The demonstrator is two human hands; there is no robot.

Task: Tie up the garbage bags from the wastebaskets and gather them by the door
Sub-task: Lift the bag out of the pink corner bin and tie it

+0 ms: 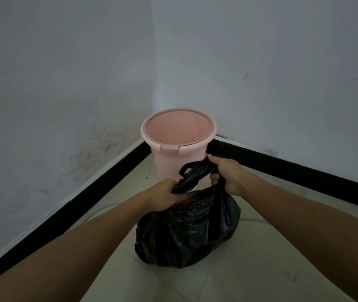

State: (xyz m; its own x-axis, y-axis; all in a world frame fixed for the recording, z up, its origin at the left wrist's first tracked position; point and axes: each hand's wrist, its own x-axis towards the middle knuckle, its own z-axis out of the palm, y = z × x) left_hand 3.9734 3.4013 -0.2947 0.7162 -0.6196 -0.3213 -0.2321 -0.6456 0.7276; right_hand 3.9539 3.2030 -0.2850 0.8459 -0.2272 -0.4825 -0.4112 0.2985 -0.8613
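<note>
Both arms reach forward: left hand (166,194) grips one gathered handle of the black bag (186,229), right hand (226,174) clutches the other. The bag sits on the floor (250,269), hiding the pink bin's (178,138) base.

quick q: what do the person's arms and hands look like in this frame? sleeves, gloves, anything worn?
Nothing worn that shows. The left hand and right hand are bare: no gloves, rings or watch visible. The left forearm and right forearm are uncovered right to the frame edge, with no sleeve in view. No bands, markings or cables can be seen, though the light is dim.
</note>
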